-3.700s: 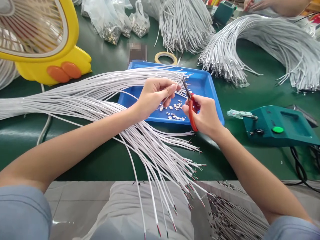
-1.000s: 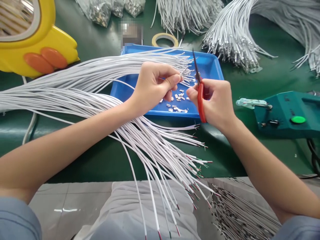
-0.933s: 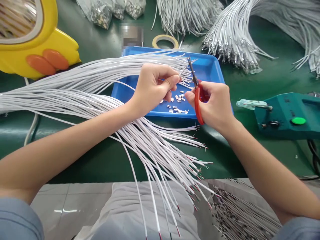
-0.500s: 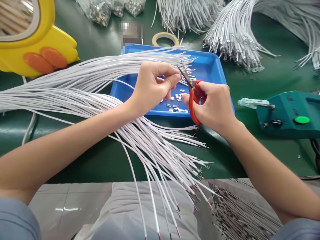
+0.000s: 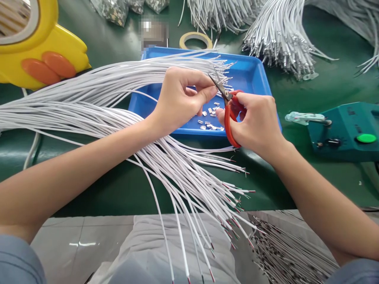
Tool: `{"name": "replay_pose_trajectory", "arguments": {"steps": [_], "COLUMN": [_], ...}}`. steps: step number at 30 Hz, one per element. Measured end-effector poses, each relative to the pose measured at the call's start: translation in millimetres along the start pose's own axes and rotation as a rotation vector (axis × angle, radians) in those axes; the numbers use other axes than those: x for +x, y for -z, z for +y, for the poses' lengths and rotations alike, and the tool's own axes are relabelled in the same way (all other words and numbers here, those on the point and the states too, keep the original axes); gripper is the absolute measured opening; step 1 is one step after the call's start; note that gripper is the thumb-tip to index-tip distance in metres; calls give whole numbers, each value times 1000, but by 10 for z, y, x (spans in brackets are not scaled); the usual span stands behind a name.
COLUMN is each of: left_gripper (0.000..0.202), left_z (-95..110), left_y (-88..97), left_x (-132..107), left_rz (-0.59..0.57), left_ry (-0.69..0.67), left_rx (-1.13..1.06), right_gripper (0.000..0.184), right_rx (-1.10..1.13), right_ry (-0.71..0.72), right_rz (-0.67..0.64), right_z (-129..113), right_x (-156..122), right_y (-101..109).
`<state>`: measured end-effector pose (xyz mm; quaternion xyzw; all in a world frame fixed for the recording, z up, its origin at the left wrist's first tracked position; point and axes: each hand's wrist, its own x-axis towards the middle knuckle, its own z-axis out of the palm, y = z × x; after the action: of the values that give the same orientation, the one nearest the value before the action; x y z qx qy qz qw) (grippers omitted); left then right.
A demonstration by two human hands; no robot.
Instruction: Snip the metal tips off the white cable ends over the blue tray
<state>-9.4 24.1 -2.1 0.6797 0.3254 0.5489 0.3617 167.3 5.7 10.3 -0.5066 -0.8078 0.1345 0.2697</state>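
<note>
My right hand (image 5: 256,122) grips red-handled scissors (image 5: 231,118), their blades slightly apart and pointing up and left. Close to those blades, my left hand (image 5: 183,98) is closed in a pinch, thumb against forefinger; whatever is between the fingertips is too small to make out. Both hands are over a blue tray (image 5: 257,77), where several small shiny metal pieces (image 5: 211,125) lie. One bundle of white cables (image 5: 118,81) runs behind my left hand, its ends over the tray. Another bundle of white cables (image 5: 177,169) passes under my left forearm, with stripped coloured wire ends hanging past the table edge.
A yellow duck-shaped container (image 5: 44,51) stands at the left. Behind the tray are a tape roll (image 5: 195,36) and bags of small parts (image 5: 114,12). More cable bundles (image 5: 281,39) lie at the back right, with a green device (image 5: 343,134) nearer on the right.
The view has shifted slightly. My left fingertips and the scissor blades have come a little closer together; both hands keep their grips.
</note>
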Motion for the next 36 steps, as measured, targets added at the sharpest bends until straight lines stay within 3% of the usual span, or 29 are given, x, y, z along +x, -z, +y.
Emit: {"name": "replay_pose_trajectory", "arguments": {"steps": [6,10,14,17,24,29,31,36], "left_gripper": [22,14,12,12,4,9,11,12], "left_z": [77,98,46,42,168,166,148,136], "left_y": [-3,-3,22,29,-26,-38,-39,-32], "left_x": [-15,-18,-2,2,-41,-73,-76,-67], "left_rz": [-50,-47,65,123,-22,-203,-222,-258], "left_ry": [45,48,66,88,44,55,59,101], "left_rx": [56,39,-35,-19,-74,-133,-152,-148], "right_gripper": [42,37,42,40,6,18,20,10], "right_rx": [0,35,64,115,470,692,708,707], "right_ry": [0,-4,-65,-119,-78,-23,-35,-9], "right_rz": [-26,-43,-71,34,258,415,416,246], "right_z": [5,-10,37,68,-60,-172,-207,-201], "right_x": [-15,-5,39,68,23,9,6,-4], "right_y": [0,6,4,7,80,101,102,97]}}
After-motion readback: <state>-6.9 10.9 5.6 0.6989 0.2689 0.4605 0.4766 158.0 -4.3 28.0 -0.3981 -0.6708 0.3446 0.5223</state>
